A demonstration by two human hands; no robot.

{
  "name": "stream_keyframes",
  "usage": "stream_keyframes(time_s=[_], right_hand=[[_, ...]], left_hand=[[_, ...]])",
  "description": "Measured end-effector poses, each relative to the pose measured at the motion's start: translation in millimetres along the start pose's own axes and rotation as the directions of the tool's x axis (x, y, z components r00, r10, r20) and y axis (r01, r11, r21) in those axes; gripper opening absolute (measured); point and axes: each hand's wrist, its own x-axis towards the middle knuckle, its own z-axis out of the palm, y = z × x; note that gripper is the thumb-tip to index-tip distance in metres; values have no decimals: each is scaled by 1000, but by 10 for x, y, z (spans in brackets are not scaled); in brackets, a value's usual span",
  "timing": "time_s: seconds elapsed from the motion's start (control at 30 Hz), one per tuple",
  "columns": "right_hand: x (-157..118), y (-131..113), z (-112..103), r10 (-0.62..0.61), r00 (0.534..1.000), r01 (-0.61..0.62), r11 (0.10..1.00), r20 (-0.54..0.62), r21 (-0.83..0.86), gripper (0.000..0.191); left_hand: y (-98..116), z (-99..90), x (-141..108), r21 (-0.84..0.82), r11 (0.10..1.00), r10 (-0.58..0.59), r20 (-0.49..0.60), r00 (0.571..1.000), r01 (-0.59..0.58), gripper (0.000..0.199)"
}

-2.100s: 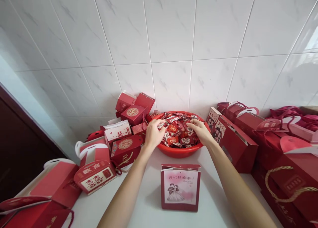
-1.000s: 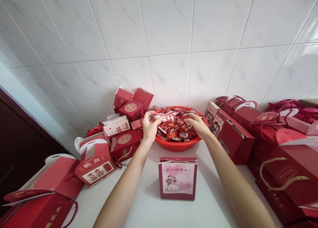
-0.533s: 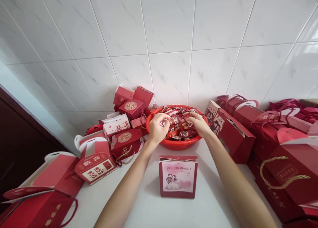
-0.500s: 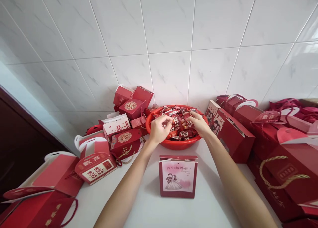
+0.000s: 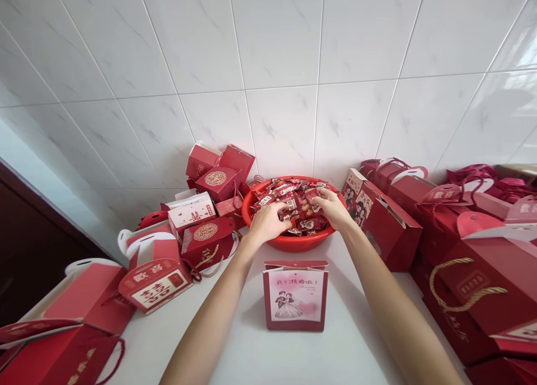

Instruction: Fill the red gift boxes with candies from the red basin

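Oval red plastic basin [image 5: 293, 245], against the tiled wall, its two sides partly covered by hands; holds a heap of red, printed, foil-wrapped sweets [image 5: 310, 224], lower layers hidden. Red cardboard gift boxes [image 5: 154, 289], left, overlapping, the nearest cut off; large dark-red carton with gold rope handle [image 5: 490, 273], right, cut off likewise. Left hand [image 5: 268, 222]: half-curled, fingertips among the sweets; from here I cannot tell whether it grips one. Right hand [image 5: 332, 207]: nearly closed, sweets between thumb and fingers. Red box with printed couple [image 5: 296, 296]: upright, before the basin.
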Motion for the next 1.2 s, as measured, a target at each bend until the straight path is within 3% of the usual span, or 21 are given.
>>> stream_keyframes(time_s=[0.1, 0.2, 0.37, 0.47, 0.63, 0.8, 1.0, 1.1, 1.2], right_hand=[[2, 3, -14, -15, 999, 15, 1000, 30, 7, 16], [3, -2, -18, -8, 999, 7, 1000, 33, 15, 16], [-15, -19, -6, 48, 999, -49, 997, 17, 57, 25], [-48, -50, 7, 86, 996, -87, 994, 23, 59, 33], [-102, -67, 103, 132, 991, -133, 989, 11, 64, 47], [-109, -5, 245, 133, 991, -130, 986, -25, 109, 37], [-133, -23, 255, 105, 992, -112, 989, 77, 100, 24], [-151, -39, 236, 78, 984, -88, 994, 160, 60, 29], [-144, -19, 223, 53, 987, -60, 997, 154, 41, 29]], left_hand=[[-63, 27, 36, -85, 996, 4, 44, 999, 0, 39], [-154, 61, 73, -269, 962, 49, 7, 999, -45, 30], [-269, 75, 107, -600, 795, 47, -96, 994, -95, 27], [-282, 62, 107, -697, 711, 23, -112, 993, -95, 34], [-242, 6, 71, -741, 669, -24, -106, 994, -62, 41], [-224, -15, 50, -742, 668, -57, -128, 990, -57, 40], [-240, 37, 72, -707, 705, -52, -138, 989, -61, 36], [-242, 57, 80, -694, 717, -54, -135, 989, -55, 33], [-243, 67, 81, -683, 730, -68, -126, 990, -37, 30]])
